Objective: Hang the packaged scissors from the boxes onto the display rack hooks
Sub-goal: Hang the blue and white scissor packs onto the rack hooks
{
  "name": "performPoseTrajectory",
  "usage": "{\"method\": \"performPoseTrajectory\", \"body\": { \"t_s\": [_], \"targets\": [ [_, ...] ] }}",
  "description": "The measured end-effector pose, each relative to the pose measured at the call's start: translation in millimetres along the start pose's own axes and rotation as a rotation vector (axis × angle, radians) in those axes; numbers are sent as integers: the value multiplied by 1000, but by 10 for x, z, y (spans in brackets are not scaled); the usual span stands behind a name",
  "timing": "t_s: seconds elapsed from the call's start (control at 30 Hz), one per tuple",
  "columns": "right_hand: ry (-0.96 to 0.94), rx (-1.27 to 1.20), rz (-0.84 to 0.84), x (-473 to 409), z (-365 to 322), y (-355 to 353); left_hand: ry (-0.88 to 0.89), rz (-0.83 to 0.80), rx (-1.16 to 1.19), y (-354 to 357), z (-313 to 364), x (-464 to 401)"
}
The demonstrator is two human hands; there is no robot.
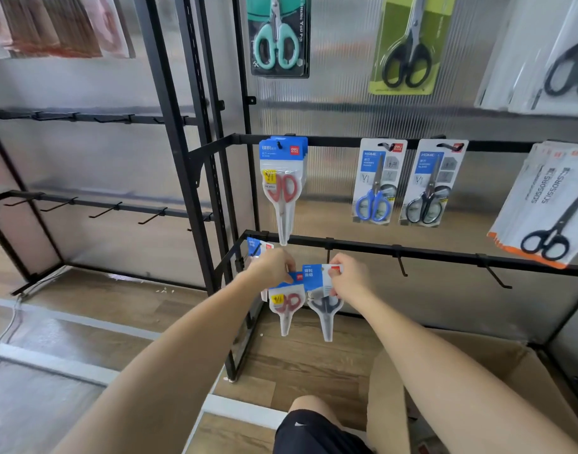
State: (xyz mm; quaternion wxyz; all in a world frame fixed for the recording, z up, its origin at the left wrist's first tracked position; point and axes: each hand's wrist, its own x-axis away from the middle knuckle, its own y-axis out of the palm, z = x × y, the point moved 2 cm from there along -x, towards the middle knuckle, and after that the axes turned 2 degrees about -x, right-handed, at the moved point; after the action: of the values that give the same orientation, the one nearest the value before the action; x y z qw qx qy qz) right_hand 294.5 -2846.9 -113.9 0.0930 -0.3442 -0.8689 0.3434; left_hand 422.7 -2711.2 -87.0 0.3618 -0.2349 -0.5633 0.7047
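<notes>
My left hand (274, 268) pinches the blue card top of a red-handled scissors pack (287, 304), just below the lowest rail (412, 252) of the black display rack. My right hand (350, 276) grips a grey-handled scissors pack (325, 306) beside it, at the same height. Both packs hang blade-down. Behind my left hand, partly hidden, a pack (255, 247) hangs on the rail's leftmost hook. A bunch of red-handled packs (282, 185) hangs on the middle rail above. The cardboard box (477, 365) stands open at the lower right.
Bare hooks (400, 265) (494, 273) stick out of the lowest rail to the right. Blue-handled (374, 191) and black-handled (428, 194) packs hang on the middle rail, with more scissors above and at far right. A second rack (117, 208) on the left carries bare hooks. My knee (314, 424) is below.
</notes>
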Motion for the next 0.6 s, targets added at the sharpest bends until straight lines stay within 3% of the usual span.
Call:
{"method": "performPoseTrajectory", "body": {
  "t_s": [0.3,0.6],
  "targets": [
    [-41,72,1,4,164,-149,-1,-2,27,281,175,-38],
    [-307,-70,22,-127,-670,-423,54,239,111,-781,87,44]
  ]
}}
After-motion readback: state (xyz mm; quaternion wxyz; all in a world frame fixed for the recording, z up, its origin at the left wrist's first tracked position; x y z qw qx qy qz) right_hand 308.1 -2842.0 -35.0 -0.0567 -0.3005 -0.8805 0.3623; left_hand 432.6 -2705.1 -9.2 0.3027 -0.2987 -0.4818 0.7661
